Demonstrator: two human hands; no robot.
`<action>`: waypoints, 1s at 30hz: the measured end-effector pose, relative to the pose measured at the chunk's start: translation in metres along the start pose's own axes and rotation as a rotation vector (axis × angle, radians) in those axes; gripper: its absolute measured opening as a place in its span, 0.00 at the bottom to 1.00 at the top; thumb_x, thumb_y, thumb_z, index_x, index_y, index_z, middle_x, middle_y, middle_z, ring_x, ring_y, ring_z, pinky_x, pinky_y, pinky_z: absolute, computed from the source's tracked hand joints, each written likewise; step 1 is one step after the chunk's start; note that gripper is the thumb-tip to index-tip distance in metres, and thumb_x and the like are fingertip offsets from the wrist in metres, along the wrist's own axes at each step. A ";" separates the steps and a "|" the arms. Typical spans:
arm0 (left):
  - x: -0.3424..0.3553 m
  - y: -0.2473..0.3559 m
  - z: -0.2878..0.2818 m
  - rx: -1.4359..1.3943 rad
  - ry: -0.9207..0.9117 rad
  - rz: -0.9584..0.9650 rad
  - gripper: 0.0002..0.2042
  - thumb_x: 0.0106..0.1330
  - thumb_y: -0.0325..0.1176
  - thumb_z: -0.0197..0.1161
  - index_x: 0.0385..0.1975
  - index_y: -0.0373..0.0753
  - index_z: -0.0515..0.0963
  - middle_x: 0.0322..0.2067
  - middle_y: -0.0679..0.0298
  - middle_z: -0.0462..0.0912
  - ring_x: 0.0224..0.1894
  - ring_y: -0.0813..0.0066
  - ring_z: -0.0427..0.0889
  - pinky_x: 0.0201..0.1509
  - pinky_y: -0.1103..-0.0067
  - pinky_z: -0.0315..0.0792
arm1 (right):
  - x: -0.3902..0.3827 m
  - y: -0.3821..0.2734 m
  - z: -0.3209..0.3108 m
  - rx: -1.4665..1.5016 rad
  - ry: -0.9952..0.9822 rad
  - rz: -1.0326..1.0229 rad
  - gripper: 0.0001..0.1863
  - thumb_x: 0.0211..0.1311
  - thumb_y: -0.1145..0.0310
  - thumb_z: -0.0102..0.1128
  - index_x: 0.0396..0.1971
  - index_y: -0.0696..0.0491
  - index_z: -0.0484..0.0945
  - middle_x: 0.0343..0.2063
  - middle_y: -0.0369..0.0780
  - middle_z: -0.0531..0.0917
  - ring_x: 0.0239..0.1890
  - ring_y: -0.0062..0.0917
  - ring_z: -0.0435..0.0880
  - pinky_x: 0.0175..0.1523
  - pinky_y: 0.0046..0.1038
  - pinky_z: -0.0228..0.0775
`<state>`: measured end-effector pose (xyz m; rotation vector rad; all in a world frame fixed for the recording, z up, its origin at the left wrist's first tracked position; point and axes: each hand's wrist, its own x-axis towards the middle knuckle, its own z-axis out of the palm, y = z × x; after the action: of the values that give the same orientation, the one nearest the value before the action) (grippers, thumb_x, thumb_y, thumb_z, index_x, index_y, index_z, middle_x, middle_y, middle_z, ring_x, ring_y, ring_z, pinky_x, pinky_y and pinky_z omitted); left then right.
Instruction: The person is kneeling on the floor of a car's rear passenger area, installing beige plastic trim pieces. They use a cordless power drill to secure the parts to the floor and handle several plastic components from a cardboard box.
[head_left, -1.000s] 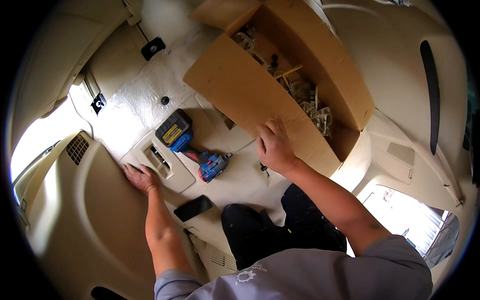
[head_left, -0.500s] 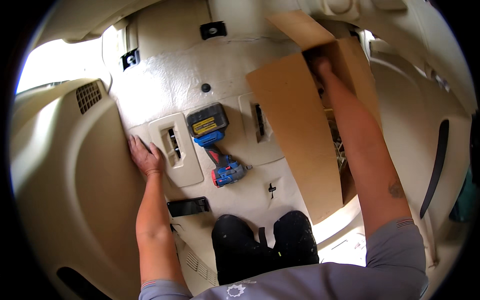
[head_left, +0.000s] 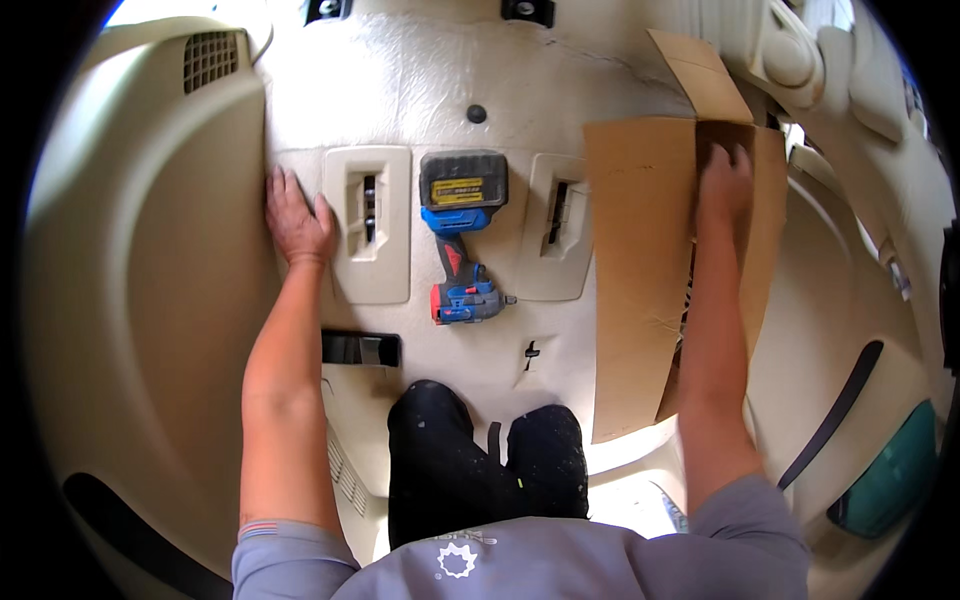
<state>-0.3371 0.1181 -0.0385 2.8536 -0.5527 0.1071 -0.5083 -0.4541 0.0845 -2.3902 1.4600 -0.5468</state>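
Note:
My left hand point(head_left: 300, 222) lies open on the beige floor beside the curved side panel, just left of a pale trim plate point(head_left: 388, 270) with a slotted recess. A blue-and-black cordless impact driver point(head_left: 468, 298) lies between this plate and a similar one point(head_left: 547, 275). My right hand point(head_left: 724, 188) is down inside the open cardboard box point(head_left: 630, 280) on the right. Its fingers are blurred and shadowed; whether they hold anything cannot be made out. The box's contents are mostly hidden behind my forearm and the flap.
Beige vehicle panels point(head_left: 150, 270) curve along both sides. A black phone-like slab point(head_left: 360, 349) lies near my knees. Black brackets point(head_left: 525, 12) sit at the far edge, with a round black plug point(head_left: 476, 114) nearer. A teal object point(head_left: 880, 465) is at the lower right.
My right hand went from the box's front flap into the box. The box now sits straighter along the right. My view has shifted, while my left hand stays by the side panel.

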 end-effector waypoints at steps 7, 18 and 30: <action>-0.002 0.000 0.003 0.012 -0.008 -0.012 0.33 0.63 0.41 0.58 0.67 0.31 0.65 0.70 0.47 0.63 0.72 0.46 0.60 0.75 0.56 0.54 | -0.279 -0.065 -0.045 0.452 -0.457 -0.430 0.06 0.61 0.74 0.59 0.37 0.59 0.79 0.41 0.51 0.81 0.43 0.50 0.80 0.56 0.48 0.70; -0.003 0.001 0.000 0.034 -0.009 0.001 0.32 0.64 0.39 0.57 0.68 0.31 0.64 0.71 0.47 0.62 0.72 0.46 0.60 0.75 0.57 0.53 | -0.341 0.047 0.025 -0.300 -0.313 0.278 0.26 0.72 0.59 0.44 0.59 0.64 0.69 0.55 0.62 0.76 0.55 0.57 0.74 0.59 0.52 0.63; -0.006 0.001 0.001 0.012 -0.013 -0.027 0.33 0.63 0.36 0.57 0.69 0.33 0.62 0.73 0.50 0.59 0.74 0.48 0.58 0.75 0.56 0.52 | -0.331 0.029 0.016 -0.309 -0.415 0.346 0.30 0.66 0.57 0.44 0.62 0.61 0.66 0.62 0.59 0.71 0.66 0.57 0.64 0.70 0.58 0.43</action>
<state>-0.3425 0.1192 -0.0395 2.8741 -0.5170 0.0881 -0.6611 -0.1701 0.0015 -2.1979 1.7934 0.2594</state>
